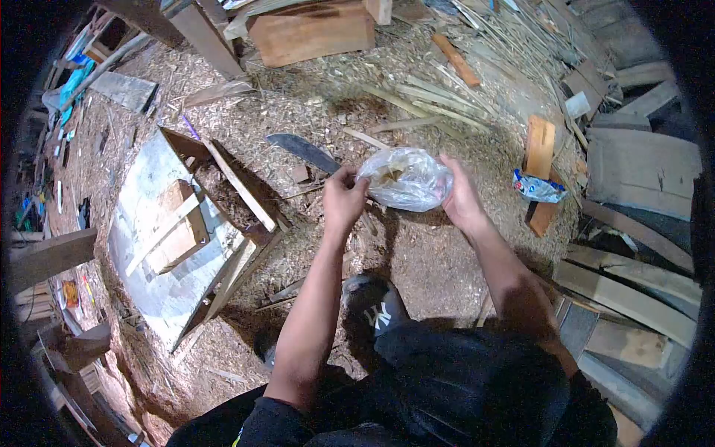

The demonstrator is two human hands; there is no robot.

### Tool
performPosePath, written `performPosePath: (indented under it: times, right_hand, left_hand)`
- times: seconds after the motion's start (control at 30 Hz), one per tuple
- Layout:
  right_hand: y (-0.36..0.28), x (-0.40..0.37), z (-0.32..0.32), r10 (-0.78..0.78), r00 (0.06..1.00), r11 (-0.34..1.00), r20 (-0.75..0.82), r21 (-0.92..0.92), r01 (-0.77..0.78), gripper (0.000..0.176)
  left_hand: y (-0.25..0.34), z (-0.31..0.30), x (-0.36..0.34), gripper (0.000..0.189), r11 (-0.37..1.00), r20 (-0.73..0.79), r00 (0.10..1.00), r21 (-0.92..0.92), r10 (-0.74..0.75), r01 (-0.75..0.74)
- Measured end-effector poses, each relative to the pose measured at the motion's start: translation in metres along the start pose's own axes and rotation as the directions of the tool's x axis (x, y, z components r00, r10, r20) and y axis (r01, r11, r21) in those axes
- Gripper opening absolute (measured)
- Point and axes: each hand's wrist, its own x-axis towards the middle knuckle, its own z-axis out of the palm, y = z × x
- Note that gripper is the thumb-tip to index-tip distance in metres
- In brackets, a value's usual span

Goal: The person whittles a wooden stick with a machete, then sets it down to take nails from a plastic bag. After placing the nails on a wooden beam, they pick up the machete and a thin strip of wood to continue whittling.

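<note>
A clear plastic bag (417, 188) with something brownish inside is held up in front of me between both hands. My left hand (345, 200) pinches its left edge, fingers closed. On the opposite side, my right hand (463, 195) grips the bag's right edge, with its fingers partly hidden behind the plastic. What exactly the bag contains I cannot make out. Just beyond my left hand, a dark machete-like blade (302, 151) lies on the shavings, its near end hidden behind that hand.
At left stands a low wooden box frame with a pale metal-like top (141, 223), wood blocks (177, 223) on it. A blue packet (538, 188) lies on boards at right. Wooden planks (633, 298) are stacked farther right. Sticks and shavings cover the ground.
</note>
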Motion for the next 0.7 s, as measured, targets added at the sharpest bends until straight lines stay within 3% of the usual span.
performPosePath:
  times: [0.03, 0.07, 0.1, 0.17, 0.2, 0.23, 0.3, 0.37, 0.4, 0.43, 0.47, 0.5, 0.57, 0.63, 0.7]
  right_hand:
    - [0.001, -0.002, 0.011, 0.045, 0.997, 0.997, -0.061, -0.064, -0.049, 0.044]
    - [-0.016, -0.028, 0.039, -0.026, 0.987, 0.864, -0.161, -0.5, -0.059, 0.042]
    - [-0.009, -0.025, 0.035, -0.018, 0.987, 0.865, -0.16, -0.498, -0.065, 0.042]
    - [0.011, -0.009, 0.018, 0.006, 0.999, 0.898, 0.042, -0.439, 0.013, 0.042]
    - [0.011, -0.005, 0.018, 0.001, 0.994, 0.957, 0.108, -0.288, 0.031, 0.04]
    - [0.011, -0.005, 0.016, 0.002, 0.994, 0.956, 0.111, -0.291, 0.03, 0.04]
    - [0.006, -0.005, 0.017, 0.074, 0.98, 0.993, 0.184, 0.077, -0.09, 0.039]
    - [0.009, -0.002, 0.017, 0.1, 0.987, 0.991, 0.126, 0.076, -0.11, 0.041]
    - [0.008, -0.005, 0.026, 0.012, 1.0, 0.961, 0.018, -0.276, -0.007, 0.043]
    - [0.006, -0.008, 0.034, -0.105, 0.993, 0.798, -0.052, -0.6, 0.053, 0.045]
    - [0.004, -0.012, 0.039, -0.175, 0.983, 0.757, 0.06, -0.63, 0.174, 0.047]
    - [0.001, -0.016, 0.044, -0.172, 0.983, 0.756, 0.061, -0.632, 0.172, 0.047]
    - [-0.008, -0.022, 0.056, -0.504, 0.835, 0.361, 0.22, -0.824, 0.436, 0.047]
    - [-0.019, -0.03, 0.067, -0.514, 0.833, 0.361, 0.203, -0.83, 0.425, 0.044]
    - [-0.023, -0.031, 0.068, -0.661, 0.68, 0.163, 0.317, -0.824, 0.542, 0.031]
  left_hand:
    - [0.003, -0.003, -0.006, 0.018, 0.996, 0.0, 0.998, -0.062, -0.069, 0.069]
    - [0.004, -0.006, -0.01, 0.015, 0.983, -0.002, 0.99, -0.122, -0.139, 0.138]
    - [0.0, -0.008, -0.012, 0.015, 0.982, -0.004, 0.989, -0.119, -0.146, 0.144]
    - [-0.008, -0.013, -0.014, 0.016, 0.949, -0.012, 0.989, -0.285, -0.147, 0.137]
    - [0.001, -0.018, -0.019, 0.015, 0.924, 0.006, 0.979, -0.329, -0.204, 0.194]
    - [0.003, -0.02, -0.023, 0.015, 0.923, 0.003, 0.979, -0.332, -0.205, 0.194]
    - [0.007, -0.021, -0.03, 0.009, 0.789, 0.025, 0.956, -0.559, -0.291, 0.255]
    - [-0.004, -0.02, -0.029, 0.01, 0.757, 0.058, 0.961, -0.604, -0.271, 0.25]
    - [0.002, -0.018, -0.032, 0.011, 0.819, -0.004, 0.966, -0.531, -0.259, 0.217]
    - [0.007, -0.016, -0.035, 0.012, 0.873, -0.066, 0.968, -0.45, -0.242, 0.188]
    - [0.012, -0.014, -0.039, 0.015, 0.898, -0.096, 0.957, -0.382, -0.272, 0.217]
    - [0.008, -0.015, -0.04, 0.015, 0.897, -0.097, 0.956, -0.384, -0.275, 0.219]
    - [0.001, -0.016, -0.04, 0.03, 0.956, -0.107, 0.979, -0.257, -0.175, 0.142]
    - [0.005, -0.015, -0.04, 0.024, 0.968, -0.148, 0.981, -0.232, -0.128, 0.092]
    - [0.003, -0.015, -0.038, 0.027, 0.982, -0.118, 0.992, -0.188, -0.043, 0.02]
